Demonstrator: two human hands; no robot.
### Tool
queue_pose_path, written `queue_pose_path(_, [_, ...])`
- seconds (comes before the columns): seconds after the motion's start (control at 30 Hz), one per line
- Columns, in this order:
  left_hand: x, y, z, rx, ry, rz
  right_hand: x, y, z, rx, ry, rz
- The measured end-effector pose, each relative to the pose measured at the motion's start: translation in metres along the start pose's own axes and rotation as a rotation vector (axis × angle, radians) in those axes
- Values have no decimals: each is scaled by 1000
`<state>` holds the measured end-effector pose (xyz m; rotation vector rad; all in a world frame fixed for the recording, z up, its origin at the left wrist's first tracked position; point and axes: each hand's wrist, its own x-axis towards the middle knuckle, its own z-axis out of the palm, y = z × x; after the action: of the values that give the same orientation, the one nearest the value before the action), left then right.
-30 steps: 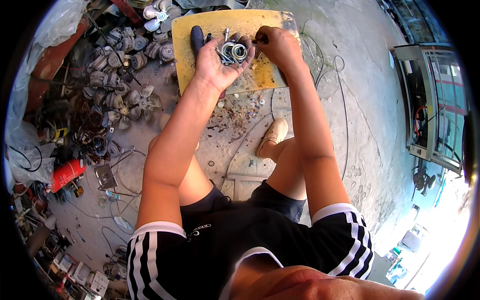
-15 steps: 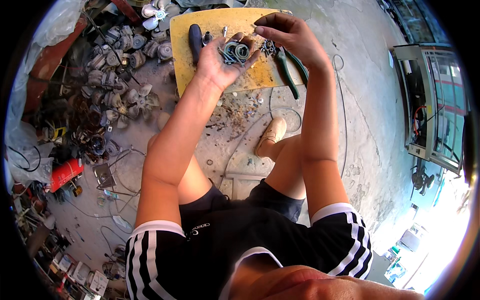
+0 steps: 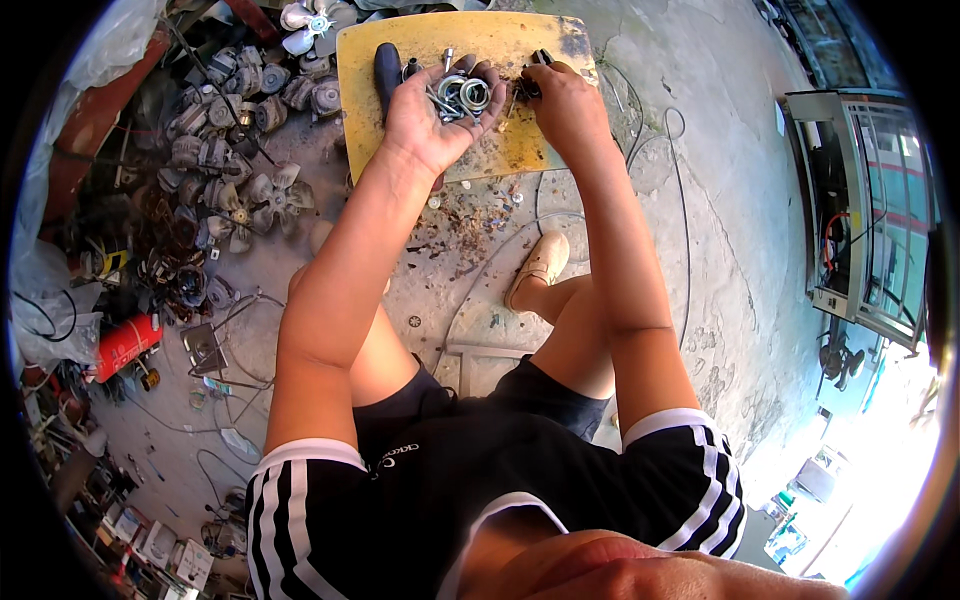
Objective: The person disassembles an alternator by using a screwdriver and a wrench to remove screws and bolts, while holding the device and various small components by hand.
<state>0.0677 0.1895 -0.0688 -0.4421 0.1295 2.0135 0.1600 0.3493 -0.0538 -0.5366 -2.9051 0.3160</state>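
Note:
My left hand (image 3: 420, 125) is turned palm up over the yellow board, its fingers curled into a cup. It holds a small heap of metal rings (image 3: 473, 95) and bolts. To the right, my right hand (image 3: 572, 105) reaches down onto the board with its fingers bent together among small dark hardware. What its fingertips grip is hidden. A dark tool tip (image 3: 542, 57) shows just beyond the fingers; green pliers handles seen earlier are covered by my hand and forearm. A dark-handled tool (image 3: 387, 75) lies left of my left hand, and a small metal socket-like piece (image 3: 448, 58) lies beyond it.
The yellow board (image 3: 520, 155) has dirt on it. Motors (image 3: 240, 75) and metal fans (image 3: 283, 197) are piled on the left, with a red cylinder (image 3: 130, 347) nearer me. A thin cable (image 3: 684, 200) crosses the floor on the right, before a glass-fronted metal cabinet (image 3: 860, 210).
My right hand has come down from above the board to its right part, over the pliers and small hardware. My left hand, still holding the rings and bolts, has shifted slightly left.

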Motion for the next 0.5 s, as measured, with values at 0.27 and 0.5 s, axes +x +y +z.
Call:
queue_pose_path(0.27, [-3,0,2,43,23,46,3,-1,-1,83,0,-22])
queue_pose_path(0.5, [-3,0,4,52,42,51,6,-3,10,80,26,-9])
